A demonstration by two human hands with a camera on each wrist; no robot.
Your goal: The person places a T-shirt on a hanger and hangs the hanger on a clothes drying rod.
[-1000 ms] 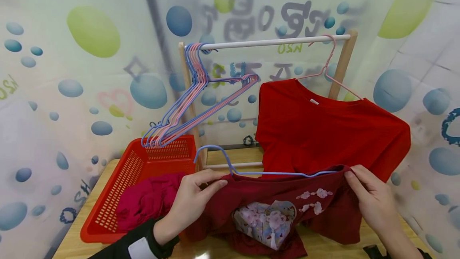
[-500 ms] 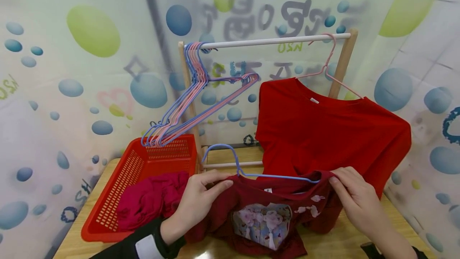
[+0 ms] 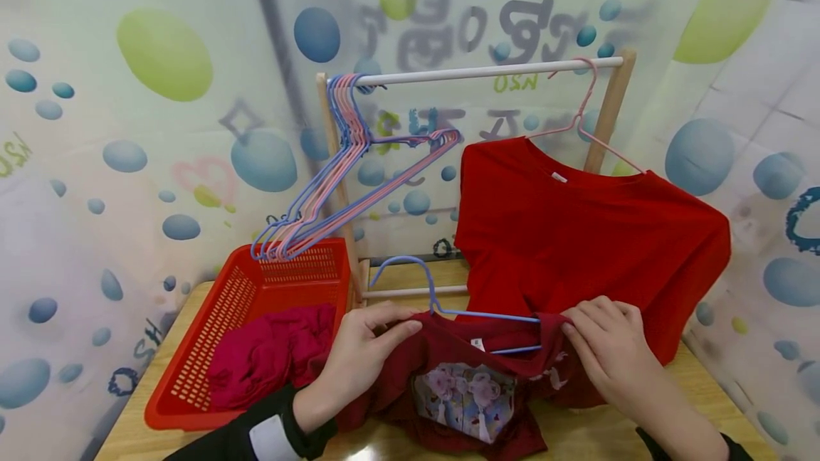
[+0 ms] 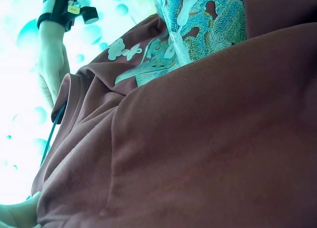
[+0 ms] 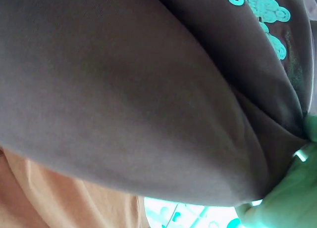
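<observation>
A maroon shirt (image 3: 400,368) with a floral, tasselled patch on its front is held up by its neckline over the table. My left hand (image 3: 359,358) pinches its left shoulder beside the neck opening. At the neckline's right side, the fingers and thumb of my right hand (image 3: 605,347) grip the fabric. A blue hanger (image 3: 430,279) is partly inside the shirt: its hook rises out of the neck opening, and its right arm runs under the cloth near my right hand. In the left wrist view, the maroon shirt (image 4: 208,129) fills most of the picture.
Behind stands a rack with a white bar (image 3: 474,74). Several blue and pink hangers (image 3: 351,141) hang at its left end, and a red shirt (image 3: 576,233) on a pink hanger (image 3: 579,119) at its right. A red basket (image 3: 198,319) at left holds crumpled magenta cloth (image 3: 269,358).
My right hand has moved left with the neckline, drawing the opening narrower and further over the hanger's right arm. The hanger's hook has shifted slightly right; my left hand moved a little right.
</observation>
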